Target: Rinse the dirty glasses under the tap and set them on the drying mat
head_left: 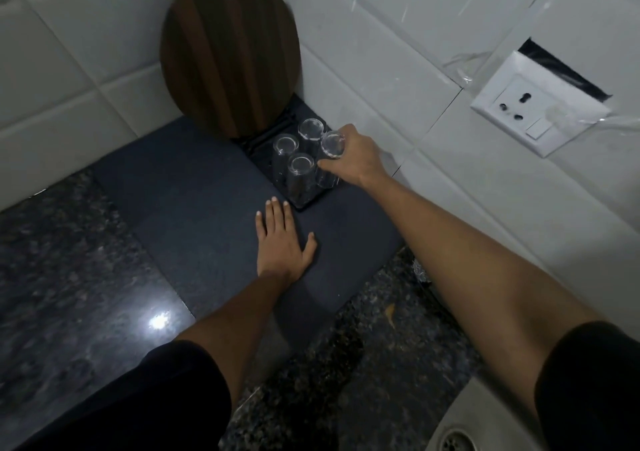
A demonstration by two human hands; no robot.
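Observation:
Several clear glasses stand upside down on a small black tray [304,205] at the back of the dark drying mat [194,208]. My right hand [356,154] grips the rightmost glass [331,146] round its side, bottom end up, next to the wall. Three other glasses stand beside it: one at the back [311,129], one on the left [284,146] and one in front [300,168]. My left hand [284,243] lies flat on the mat with straight fingers, just in front of the tray.
A round wooden board [230,52] leans in the tiled corner behind the tray. A wall socket [540,111] sits on the right wall. The granite counter [62,277] surrounds the mat. The sink with its drain [457,442] is at the bottom right.

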